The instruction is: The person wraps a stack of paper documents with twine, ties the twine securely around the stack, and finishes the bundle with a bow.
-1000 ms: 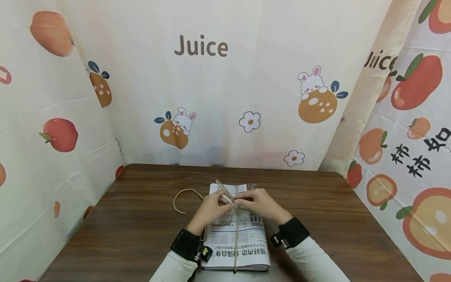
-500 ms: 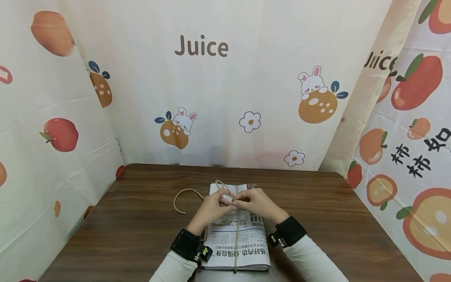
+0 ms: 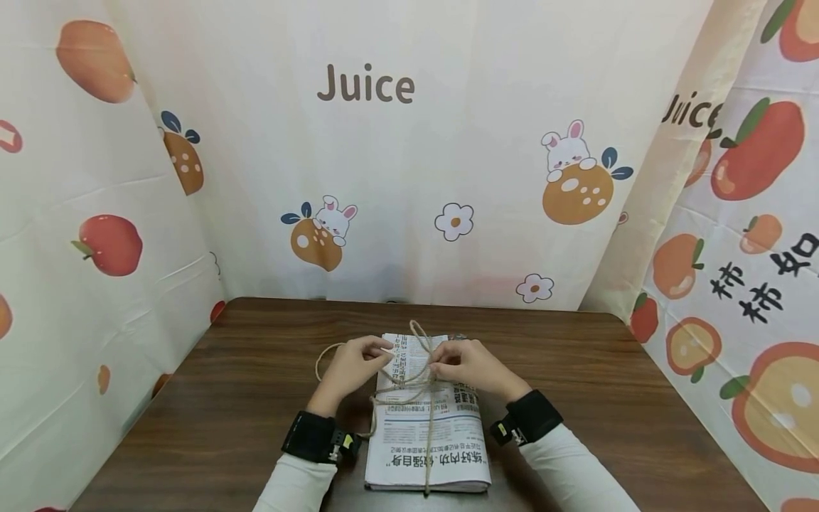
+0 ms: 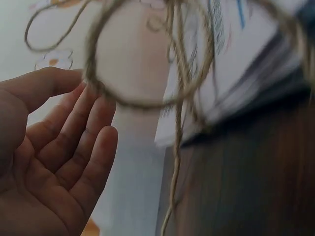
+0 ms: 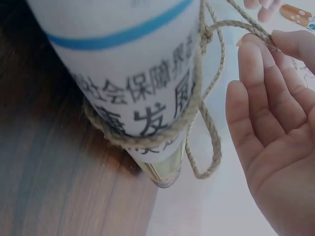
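Note:
A folded stack of newspapers [image 3: 441,437] lies on the table, with twine [image 3: 429,455] running lengthwise and across it. My left hand [image 3: 350,366], off the stack's left side, pinches a twine loop [image 4: 147,104] between thumb and forefinger, as the left wrist view shows. Over the stack's upper right part, my right hand [image 3: 476,366] pinches another bit of twine between thumb and forefinger. The right wrist view has the remaining fingers of the right hand [image 5: 275,113] loosely bent. A twine loop rises above the paper's far end between the hands. The crossing is partly hidden by fingers.
A brown wooden table [image 3: 256,398] lies beneath everything. Part of the twine curves out over the table left of the papers. A printed curtain [image 3: 384,156] hangs behind and at both sides. A small greyish thing [image 3: 458,337] peeks out behind the right hand.
My left hand has moved left, away from the right hand, drawing twine out. A loop now stands higher over the papers and the crossing shows more. The right hand has hardly shifted.

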Demonstrator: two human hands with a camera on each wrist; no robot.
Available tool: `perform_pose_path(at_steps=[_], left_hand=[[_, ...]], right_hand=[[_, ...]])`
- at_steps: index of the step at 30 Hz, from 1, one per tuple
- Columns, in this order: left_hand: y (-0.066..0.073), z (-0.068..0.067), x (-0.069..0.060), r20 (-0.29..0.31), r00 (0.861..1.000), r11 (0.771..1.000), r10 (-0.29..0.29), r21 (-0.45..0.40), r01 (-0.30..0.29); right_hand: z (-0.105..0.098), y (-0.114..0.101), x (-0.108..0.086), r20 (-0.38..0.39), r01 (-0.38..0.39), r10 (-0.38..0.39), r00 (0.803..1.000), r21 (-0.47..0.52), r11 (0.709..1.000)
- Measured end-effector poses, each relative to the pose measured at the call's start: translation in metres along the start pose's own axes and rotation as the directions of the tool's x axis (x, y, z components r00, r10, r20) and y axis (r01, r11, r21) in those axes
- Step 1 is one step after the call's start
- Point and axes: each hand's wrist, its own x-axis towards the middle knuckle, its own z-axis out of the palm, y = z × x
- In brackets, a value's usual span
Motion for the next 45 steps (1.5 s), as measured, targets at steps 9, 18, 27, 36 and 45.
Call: perform_pose_path(at_steps=[9, 18, 27, 36, 45], left_hand=[[-0.012, -0.015, -0.003, -0.082, 0.995, 0.989, -0.059, 0.128, 0.069], [-0.018, -0.006, 0.004, 0.11, 0.99, 0.909, -0.091, 0.415, 0.037], [-0.023, -0.002, 0.01, 0.031, 0.993, 0.795, -0.112, 0.602, 0.071], [-0.02, -0.017, 0.004, 0.075, 0.993, 0.868, -0.087, 0.495, 0.039], [0.011, -0.053, -0.015, 0.038, 0.992, 0.932, 0.119, 0.339, -0.125]], right_hand=[[-0.004, -0.003, -0.004, 0.021, -0.026, 0.026, 0.999, 0.009, 1.0], [-0.004, -0.002, -0.006, 0.038, -0.016, 0.015, 0.999, 0.02, 1.0], [-0.007, -0.004, -0.006, 0.057, -0.039, 0.038, 0.998, 0.033, 0.999], [-0.007, -0.004, -0.005, 0.052, -0.039, 0.037, 0.998, 0.028, 0.999], [-0.007, -0.004, -0.005, 0.047, -0.038, 0.037, 0.998, 0.02, 0.999]])
